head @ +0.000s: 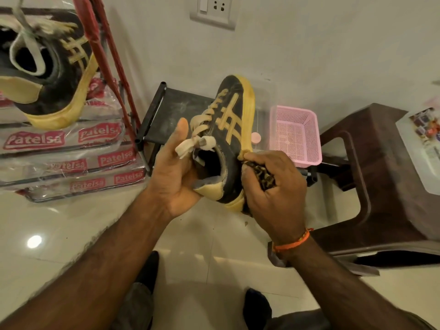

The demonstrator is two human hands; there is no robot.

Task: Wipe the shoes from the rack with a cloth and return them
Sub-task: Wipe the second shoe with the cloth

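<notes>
Left hand [176,172] holds shoe [228,129]; right hand [273,184] presses cloth [263,177]

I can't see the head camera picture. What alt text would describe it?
A person's left hand holds a black and yellow sneaker by its heel while the right hand presses a patterned cloth against its yellow sole. A matching sneaker sits on stacked packets at left; a pink basket sits behind.
</notes>
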